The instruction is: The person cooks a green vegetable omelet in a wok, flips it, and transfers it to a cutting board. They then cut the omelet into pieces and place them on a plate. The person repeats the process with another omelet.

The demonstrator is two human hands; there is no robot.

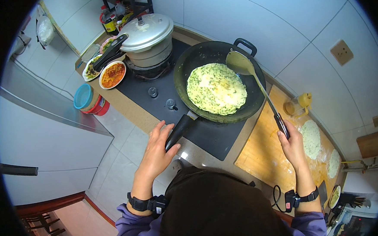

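My left hand [157, 150] is at the end of the black handle [179, 131] of a wok [185, 53], its fingers loosely spread on one side and the thumb on the other. I cannot tell how firmly it touches. My right hand [293, 144] grips the black handle of a metal wok spatula [265, 92]. The spatula's blade rests inside the wok at its far right, by the edge of a round, pale flatbread [216, 88] flecked with green. That flatbread lies flat on the wok's bottom, with light brown patches on top.
A lidded pressure cooker [148, 39] stands on the back-left burner of the black cooktop [155, 100]. Dishes of food, including a red-orange one [112, 75], sit beside it. At right, a floured wooden board [259, 146] bears uncooked flatbreads [311, 139] and an oil bottle [297, 105].
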